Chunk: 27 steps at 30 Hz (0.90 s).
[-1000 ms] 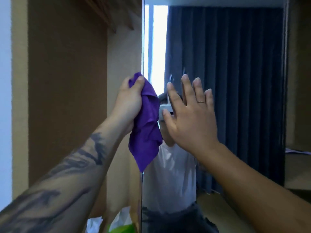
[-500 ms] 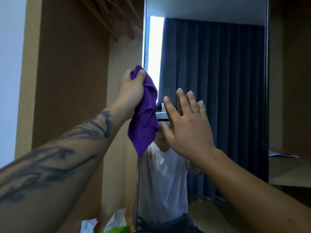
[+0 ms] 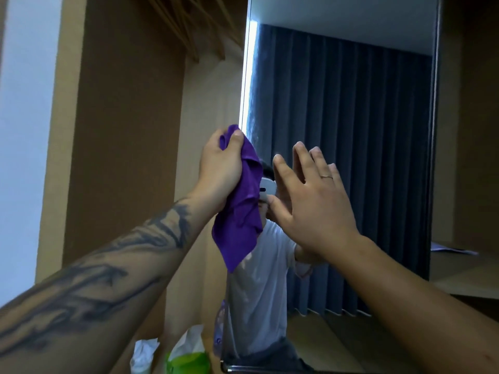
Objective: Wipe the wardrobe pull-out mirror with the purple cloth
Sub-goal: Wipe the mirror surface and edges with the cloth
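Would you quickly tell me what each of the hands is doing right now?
Left hand: grips the cloth.
Right hand: open, fingers spread, holding nothing.

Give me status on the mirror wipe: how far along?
Done: left hand has a grip on the purple cloth. In hand: cloth sits at the mirror's left edge, right hand open against the glass. Left: the wide glass to the right; whether any is already wiped can't be told.

We stand in a home bedroom, at a built-in wardrobe (image 3: 129,130) of brown wood panels with wooden hangers (image 3: 189,25) overhead. Its pull-out mirror (image 3: 351,130) reflects floor-length dark blue curtains (image 3: 364,163) and a wooden floor (image 3: 324,344). Tissue packs (image 3: 186,352) sit low inside the wardrobe.
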Each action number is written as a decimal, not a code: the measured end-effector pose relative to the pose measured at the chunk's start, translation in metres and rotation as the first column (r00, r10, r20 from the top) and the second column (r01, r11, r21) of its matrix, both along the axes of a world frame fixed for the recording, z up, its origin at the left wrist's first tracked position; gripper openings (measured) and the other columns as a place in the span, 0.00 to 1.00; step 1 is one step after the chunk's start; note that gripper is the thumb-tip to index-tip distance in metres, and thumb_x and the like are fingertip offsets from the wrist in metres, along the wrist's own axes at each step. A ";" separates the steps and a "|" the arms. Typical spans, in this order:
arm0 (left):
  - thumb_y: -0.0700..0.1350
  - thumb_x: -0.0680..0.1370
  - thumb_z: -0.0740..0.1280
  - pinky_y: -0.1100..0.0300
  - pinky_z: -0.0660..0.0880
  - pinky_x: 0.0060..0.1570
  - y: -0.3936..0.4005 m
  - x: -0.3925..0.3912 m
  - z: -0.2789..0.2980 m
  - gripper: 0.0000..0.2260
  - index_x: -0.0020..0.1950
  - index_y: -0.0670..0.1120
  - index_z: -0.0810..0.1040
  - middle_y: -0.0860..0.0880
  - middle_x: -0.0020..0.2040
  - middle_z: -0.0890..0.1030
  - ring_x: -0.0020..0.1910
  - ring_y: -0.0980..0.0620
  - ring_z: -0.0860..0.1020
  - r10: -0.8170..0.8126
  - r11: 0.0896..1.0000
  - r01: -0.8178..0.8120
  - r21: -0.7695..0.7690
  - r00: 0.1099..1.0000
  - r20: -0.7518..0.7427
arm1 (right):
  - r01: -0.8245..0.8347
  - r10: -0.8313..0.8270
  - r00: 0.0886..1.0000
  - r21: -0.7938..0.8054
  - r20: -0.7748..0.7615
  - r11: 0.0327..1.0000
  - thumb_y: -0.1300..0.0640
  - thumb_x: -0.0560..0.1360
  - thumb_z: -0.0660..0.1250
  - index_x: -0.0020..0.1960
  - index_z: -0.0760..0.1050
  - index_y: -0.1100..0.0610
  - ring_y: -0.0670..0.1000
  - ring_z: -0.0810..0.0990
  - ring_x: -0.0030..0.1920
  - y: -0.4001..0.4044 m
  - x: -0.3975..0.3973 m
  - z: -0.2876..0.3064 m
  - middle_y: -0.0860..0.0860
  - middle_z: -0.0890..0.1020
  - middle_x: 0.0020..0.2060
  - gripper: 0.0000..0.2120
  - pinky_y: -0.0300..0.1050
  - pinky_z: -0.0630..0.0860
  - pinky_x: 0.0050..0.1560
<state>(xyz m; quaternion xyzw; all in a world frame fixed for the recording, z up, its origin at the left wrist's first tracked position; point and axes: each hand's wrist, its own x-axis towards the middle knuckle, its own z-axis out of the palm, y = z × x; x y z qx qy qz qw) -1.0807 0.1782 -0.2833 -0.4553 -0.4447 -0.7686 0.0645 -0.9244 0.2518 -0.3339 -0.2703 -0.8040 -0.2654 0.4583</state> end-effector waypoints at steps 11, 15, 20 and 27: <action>0.57 0.86 0.63 0.53 0.78 0.49 -0.014 0.004 -0.148 0.08 0.57 0.59 0.81 0.57 0.45 0.86 0.45 0.56 0.84 -0.052 0.995 0.053 -0.081 0.998 0.025 | 0.009 -0.009 1.000 -0.003 -0.010 1.000 0.35 0.83 0.54 0.84 0.53 0.47 0.60 0.46 0.84 0.001 -0.002 -0.025 0.56 0.49 0.84 0.34 0.64 0.49 0.81; 0.54 0.86 0.64 0.61 0.74 0.46 -0.008 0.001 -0.097 0.09 0.52 0.53 0.81 0.60 0.40 0.84 0.41 0.62 0.81 -0.016 0.999 0.019 -0.043 0.998 0.056 | -0.002 0.003 1.000 0.022 -0.022 1.000 0.35 0.82 0.55 0.84 0.54 0.47 0.60 0.47 0.84 0.006 -0.004 -0.027 0.57 0.50 0.84 0.34 0.65 0.49 0.81; 0.55 0.86 0.63 0.70 0.73 0.42 -0.002 0.003 -0.128 0.09 0.53 0.54 0.81 0.64 0.41 0.84 0.41 0.66 0.80 -0.012 0.999 0.014 -0.037 0.998 0.059 | -0.058 0.062 0.996 0.067 -0.065 0.996 0.38 0.82 0.57 0.84 0.54 0.48 0.60 0.46 0.84 0.018 -0.005 -0.045 0.56 0.50 0.84 0.34 0.64 0.46 0.82; 0.55 0.86 0.64 0.69 0.73 0.48 -0.001 -0.004 -0.125 0.09 0.60 0.54 0.81 0.62 0.47 0.85 0.46 0.66 0.81 0.037 0.995 -0.036 -0.091 0.999 0.011 | -0.050 0.060 0.995 0.113 -0.083 0.992 0.38 0.83 0.56 0.84 0.55 0.49 0.59 0.45 0.84 0.033 -0.007 -0.060 0.55 0.50 0.84 0.33 0.63 0.42 0.82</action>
